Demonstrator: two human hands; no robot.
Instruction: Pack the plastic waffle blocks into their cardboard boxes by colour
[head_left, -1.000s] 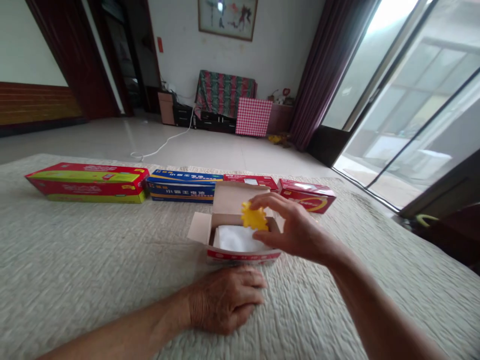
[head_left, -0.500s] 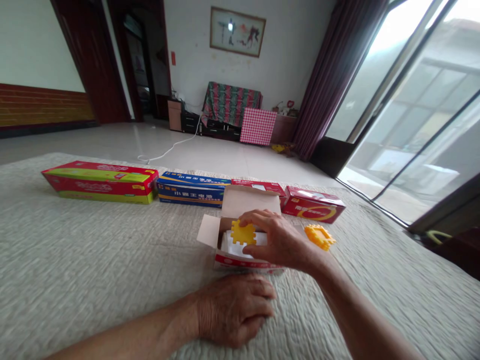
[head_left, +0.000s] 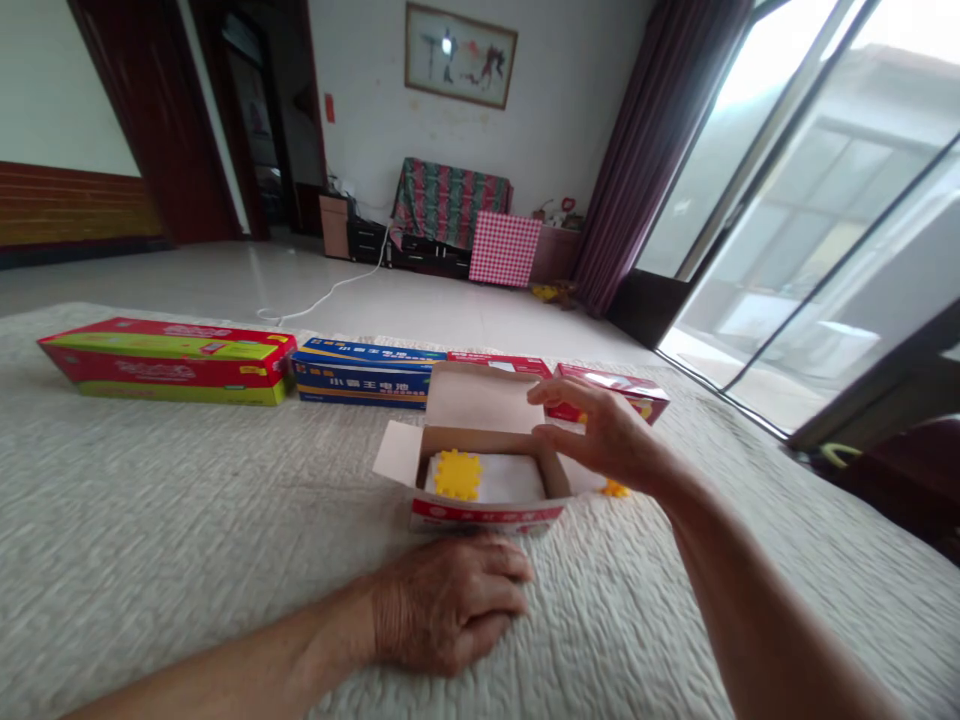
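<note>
An open cardboard box [head_left: 480,398] stands on a quilted cream cover, with its lid raised at the back. Inside, a yellow toothed piece [head_left: 457,475] lies flat on white paper [head_left: 517,480]. My right hand [head_left: 607,435] hovers above the box's right wall, holding nothing, its thumb and fingers apart. My left hand [head_left: 450,605] rests on the cover just in front of the box, also empty. A second yellow piece [head_left: 616,489] lies on the cover to the right of the box, mostly hidden behind my right hand and the box.
Behind the open box, a row of closed boxes lies along the cover: a long red and green one [head_left: 166,363], a blue one [head_left: 364,373] and red ones [head_left: 607,392]. The cover's edge runs across the back, with a tiled floor beyond it.
My right hand has let go of the yellow piece, which now lies flat in the box. The hand has moved right, and it now blocks most of the second piece from view.
</note>
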